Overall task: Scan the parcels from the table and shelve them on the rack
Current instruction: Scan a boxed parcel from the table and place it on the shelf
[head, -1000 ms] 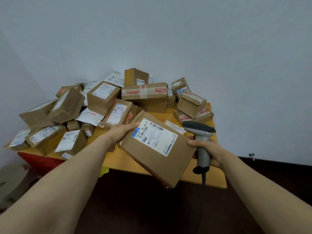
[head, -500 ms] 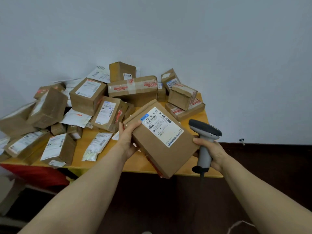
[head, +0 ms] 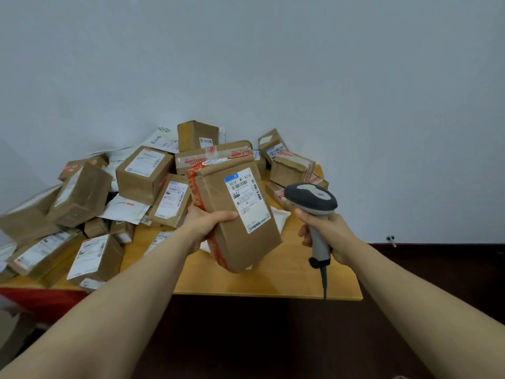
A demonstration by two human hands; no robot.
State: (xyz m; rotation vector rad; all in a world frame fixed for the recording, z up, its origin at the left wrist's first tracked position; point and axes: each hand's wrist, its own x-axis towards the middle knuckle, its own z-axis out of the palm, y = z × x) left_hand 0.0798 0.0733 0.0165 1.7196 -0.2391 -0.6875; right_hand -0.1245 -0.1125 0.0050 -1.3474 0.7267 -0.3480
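The tabletop [head: 262, 283] carries a heap of parcels [head: 142, 173] from 9 o'clock round to 1 o'clock. They are brown boxes and a few pale mailers, all taped shut, so what is in them cannot be seen.

Half a second ago the held parcel [head: 246, 250] lay slanted, its white label [head: 247, 199] facing up and its long side running diagonally. Now it stands nearly upright, the top edge toward 12 o'clock, with a side bound in red tape [head: 197, 192] showing at its 9 o'clock. The left hand [head: 203, 225] gripped a corner then. Now it is clamped on the parcel's 8 o'clock edge, the thumb laid across the front face just left of the label and the other fingers hidden behind. The scanner [head: 311, 198] was close against the parcel's right edge. It is now raised and apart from it, the back of its grey head toward the camera.

The parcel is held above the tabletop's near edge, rising toward 1 o'clock from the left hand. At the parcel's 3 o'clock, across a gap, the right hand [head: 328, 231] is wrapped tightly round the scanner's handle, and the cable [head: 324, 280] hangs toward 6 o'clock.
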